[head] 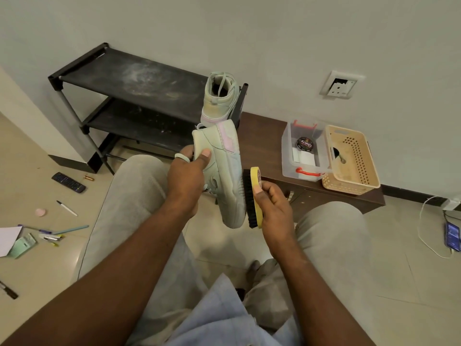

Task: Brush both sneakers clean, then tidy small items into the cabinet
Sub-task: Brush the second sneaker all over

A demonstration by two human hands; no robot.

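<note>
Well left of the held sneaker (222, 171), a remote (68, 182) and pens (66, 208) are lying on the floor, awaiting tidying. The left hand (185, 176) is gripping that sneaker. Just right of it, the right hand (274, 208) is clasping the brush (252, 198), bristles meeting its sole edge. Brushing seems underway. The second sneaker (220, 98), just behind, likely needs swapping in next, before anything goes to the cabinet (262, 146) further right.

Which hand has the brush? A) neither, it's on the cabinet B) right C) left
B: the right hand grips the brush, bristles against the sneaker that the left hand holds.
</note>
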